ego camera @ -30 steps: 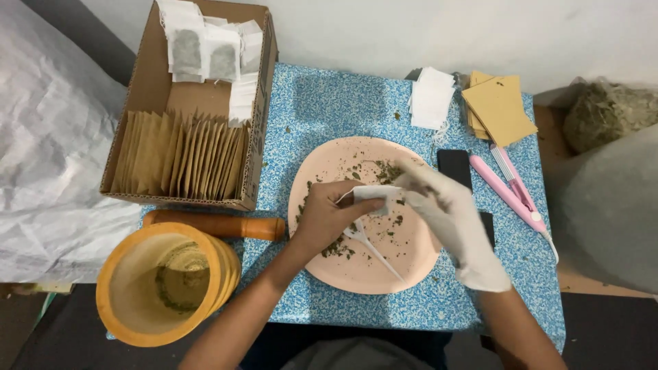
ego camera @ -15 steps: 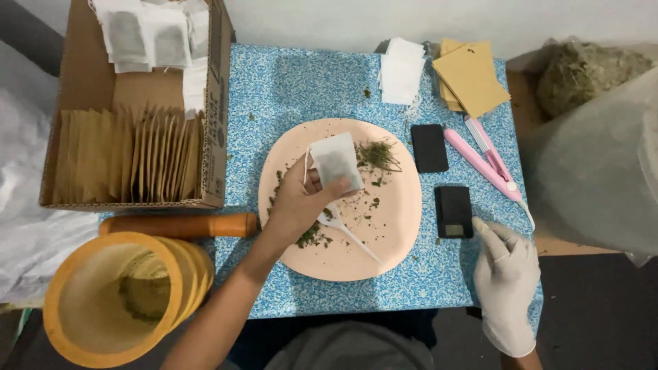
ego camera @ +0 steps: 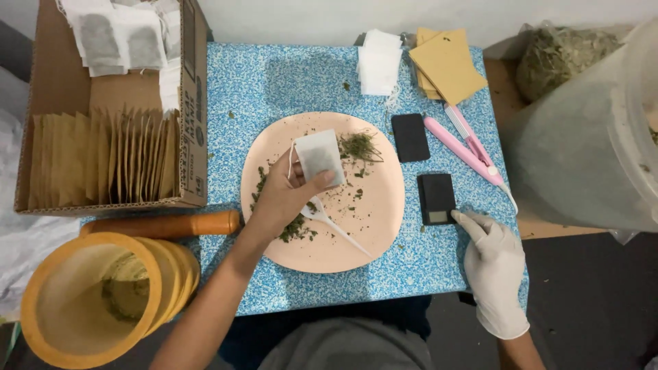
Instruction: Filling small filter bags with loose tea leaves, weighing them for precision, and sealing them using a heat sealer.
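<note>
Filling looks part done: left hand (ego camera: 284,199) pinches a white filter bag (ego camera: 319,156) over the pink plate (ego camera: 384,205) (loose herbs (ego camera: 360,145) remain), gloved right hand (ego camera: 495,264) fingertip-touching the small black scale (ego camera: 436,199) beside it.

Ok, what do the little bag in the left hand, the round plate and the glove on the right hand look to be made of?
The bag looks like thin white filter paper: matte, dark contents showing faintly through. The plate looks like plastic, possibly melamine: even peach colour, smooth matte surface. The glove looks like thin white latex or similar, wrinkling closely over the right hand.
</note>
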